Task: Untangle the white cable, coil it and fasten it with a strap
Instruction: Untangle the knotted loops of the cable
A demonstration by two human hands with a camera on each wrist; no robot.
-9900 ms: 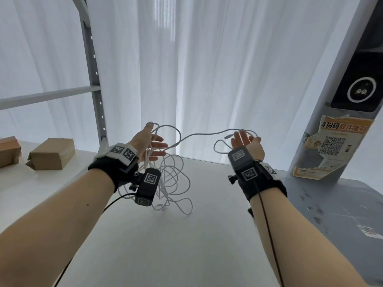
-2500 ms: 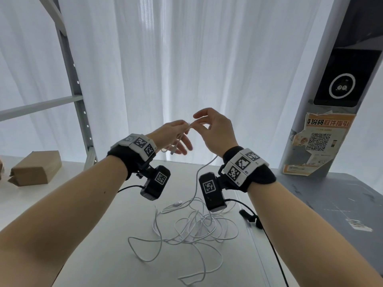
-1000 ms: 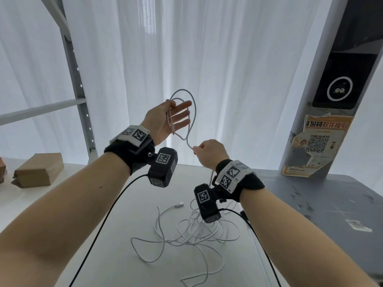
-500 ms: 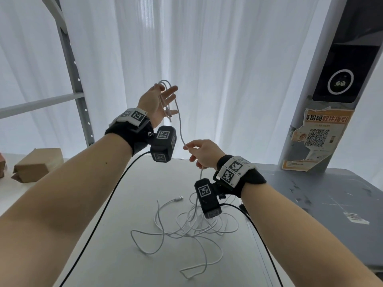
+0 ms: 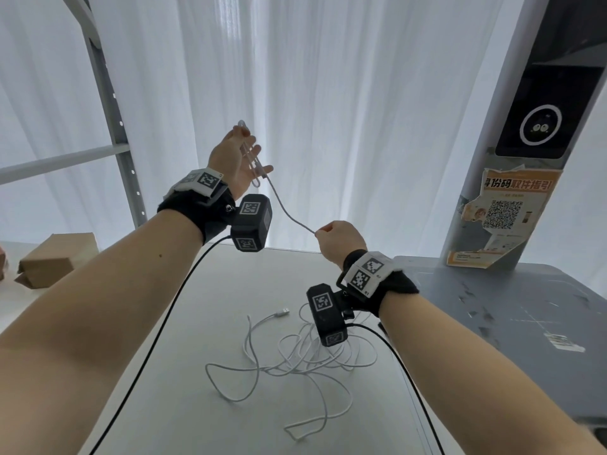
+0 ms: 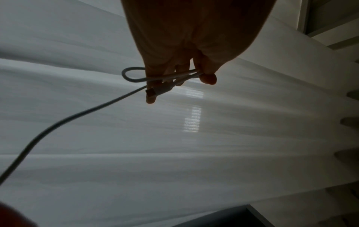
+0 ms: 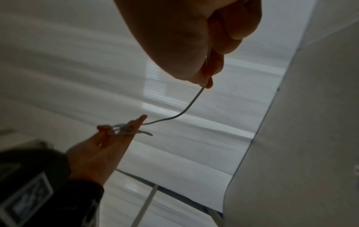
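Fingers [image 5: 262, 169] of the left hand [image 5: 235, 162] are extended and slightly spread, with short folded loops of the white cable [image 5: 289, 215] laid across them; the left wrist view shows the thumb pressing those loops against the fingers and a connector plug [image 6: 155, 92] lying on the fingertips, a detail too small to make out in the head view. Right hand [image 5: 341, 239] is closed into a fist, thumb and forefinger pinching the cable where it leaves the left hand; the right wrist view confirms the strand entering the closed fist. Between the two raised hands the cable runs in a shallow sag. Only the head view shows the remainder: a loose tangle lying on the white surface [image 5: 184, 372] below the right wrist, with a second plug [image 5: 283, 312] at its far left. Cardboard boxes [image 5: 56, 261] sit far left beside a metal rack [image 5: 115, 126]. A poster [image 5: 505, 218] hangs on the pillar at right.
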